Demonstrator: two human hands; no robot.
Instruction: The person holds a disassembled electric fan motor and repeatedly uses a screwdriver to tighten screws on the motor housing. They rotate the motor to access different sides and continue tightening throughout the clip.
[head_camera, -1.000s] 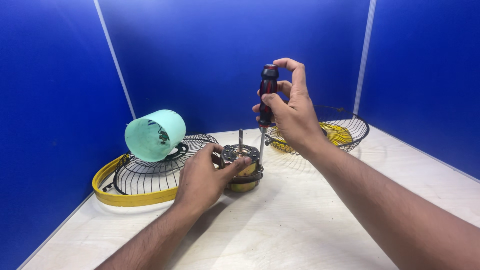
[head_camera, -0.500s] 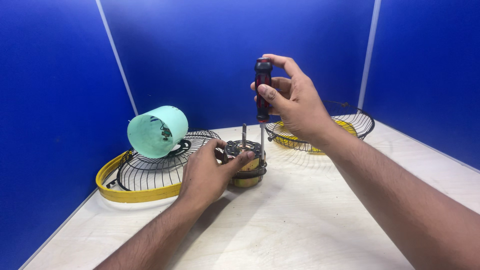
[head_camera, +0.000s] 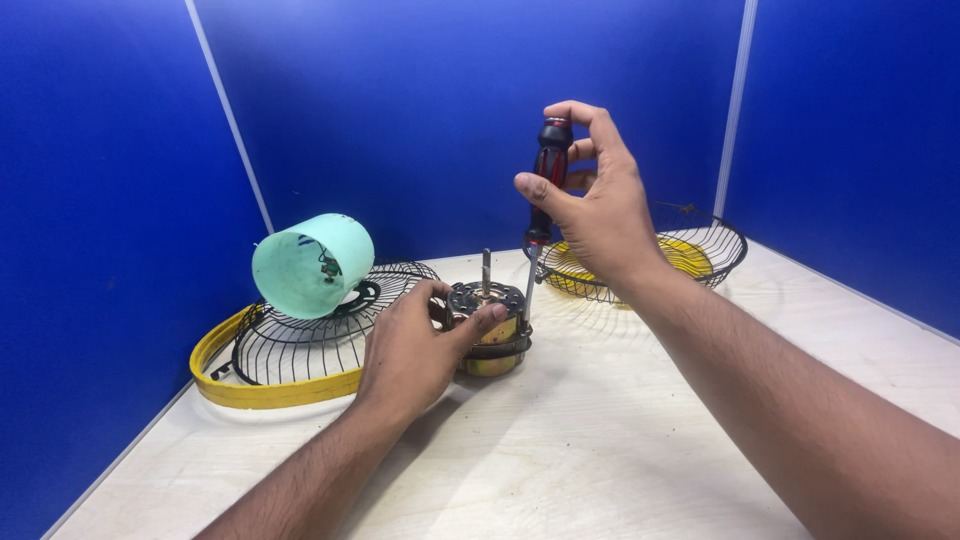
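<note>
Hands at work on a small electric fan motor (head_camera: 488, 335), which stands at the centre of the frame on a pale wooden counter (head_camera: 600, 450) with its steel shaft pointing straight up. The left hand (head_camera: 415, 345) is closed around the motor's left side, thumb laid across its top edge, bracing it. The right hand (head_camera: 590, 205) grips a screwdriver (head_camera: 545, 190) with a black and red handle, held nearly upright, fingers wrapped round the top of the handle; its tip meets the motor's upper right edge, seemingly at a screw, though the screw itself is too small to make out.

The fan looks well taken apart already: the motor is bare and stands free. A mint green cylindrical motor cover (head_camera: 310, 262) lies on its side at centre left, resting on a black wire guard with a yellow rim (head_camera: 285, 350). A second wire guard (head_camera: 680, 250) lies at centre right, behind the right hand. Work on the motor housing itself appears unfinished.

Deep blue partition walls (head_camera: 420, 100) enclose the counter on three sides.
</note>
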